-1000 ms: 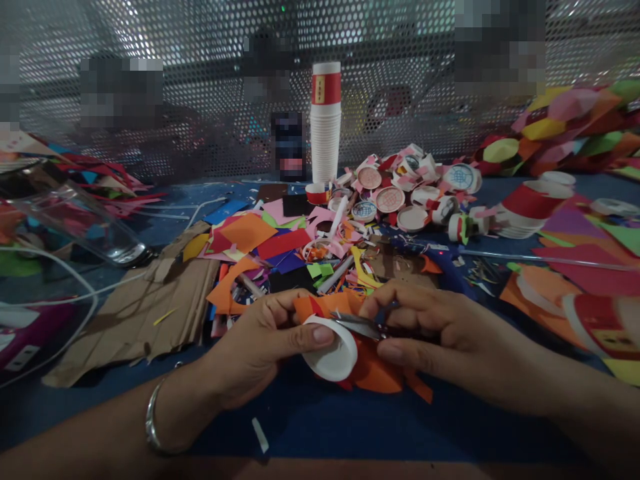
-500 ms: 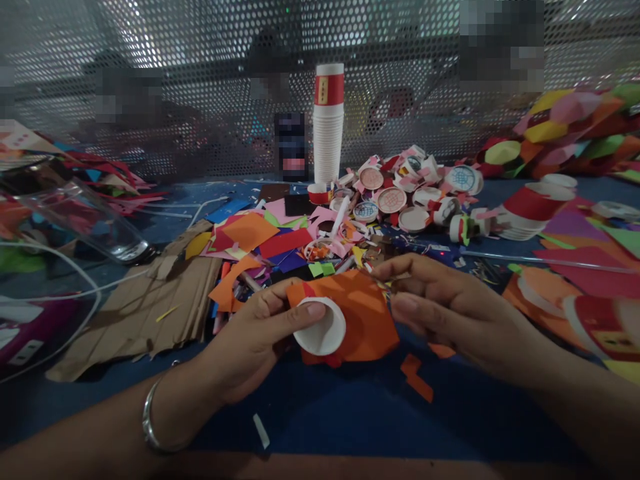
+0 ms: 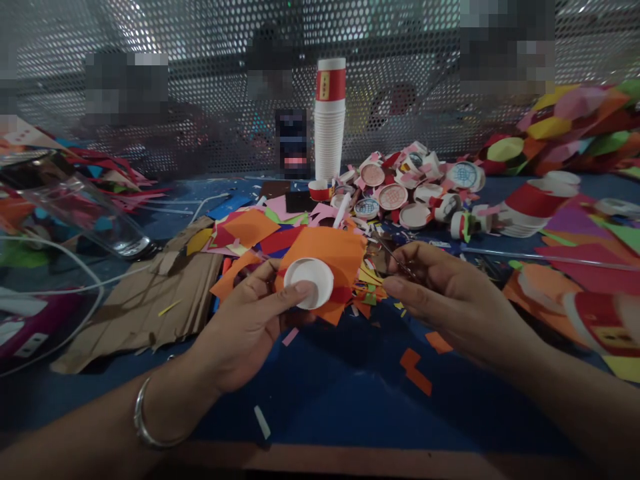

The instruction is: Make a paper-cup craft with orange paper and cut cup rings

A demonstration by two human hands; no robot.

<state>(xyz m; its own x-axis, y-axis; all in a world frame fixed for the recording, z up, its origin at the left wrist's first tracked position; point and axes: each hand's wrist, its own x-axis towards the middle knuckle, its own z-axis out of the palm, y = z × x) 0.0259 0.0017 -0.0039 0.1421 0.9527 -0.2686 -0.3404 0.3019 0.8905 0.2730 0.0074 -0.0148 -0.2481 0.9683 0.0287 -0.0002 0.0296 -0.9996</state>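
My left hand point(image 3: 250, 313) is closed on a white paper cup bottom point(image 3: 320, 270), its thumb pressing inside the round rim. Behind the cup bottom, the same hand pins a sheet of orange paper point(image 3: 325, 243) that spreads to the right. My right hand point(image 3: 435, 293) is closed around small dark scissors point(image 3: 400, 261), whose thin blades stand apart near the paper's right edge. Most of the scissors' handle is hidden by the fingers. On the blue table under my hands lie orange paper scraps point(image 3: 416, 373).
A tall stack of paper cups point(image 3: 330, 133) stands at the back. Cut cup bottoms point(image 3: 393, 197) are heaped beside it. Corrugated cardboard point(image 3: 140, 313) and a clear bottle point(image 3: 105, 220) lie at left. More red-and-white cups point(image 3: 530, 207) and coloured paper point(image 3: 595, 253) lie at right.
My left hand has raised and turned the orange paper, so the cup bottom now faces me more directly. The scissors in my right hand have come away from the paper's edge and show more.
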